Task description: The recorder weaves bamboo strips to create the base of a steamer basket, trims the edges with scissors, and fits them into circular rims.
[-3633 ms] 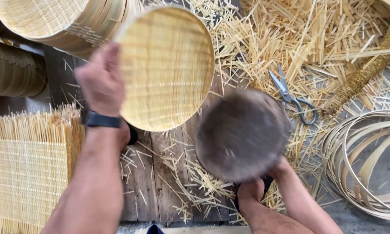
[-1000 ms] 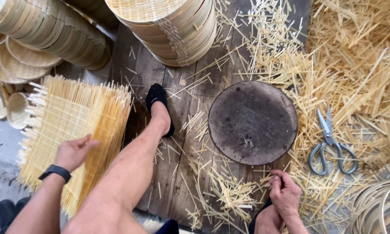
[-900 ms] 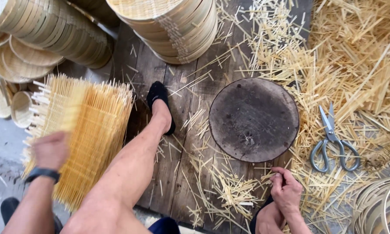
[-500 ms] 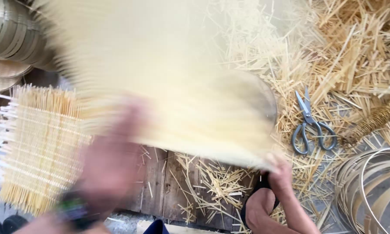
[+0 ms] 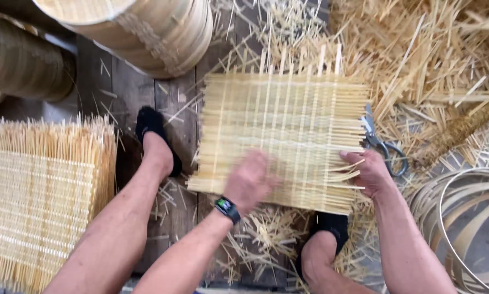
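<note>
While the mat [image 5: 288, 125] lies flat, its near edge is pressed by the blurred left hand [image 5: 251, 181]; its right edge is pinched by the right hand [image 5: 370, 173], beside the scissors [image 5: 379, 142].

Soft, even daylight fills the scene, bright enough that the pale woven mat [image 5: 285, 136] looks slightly washed out, with no hard glare and only faint shadows under its near edge and beside the legs. The left hand [image 5: 250, 182] is smeared by motion blur where its grip lies on the mat, while the right hand [image 5: 370, 173] at the mat's right edge shows sharper. Past the left grip, the far-left corner with the stacked round baskets [image 5: 21, 65] falls dimmer.
</note>
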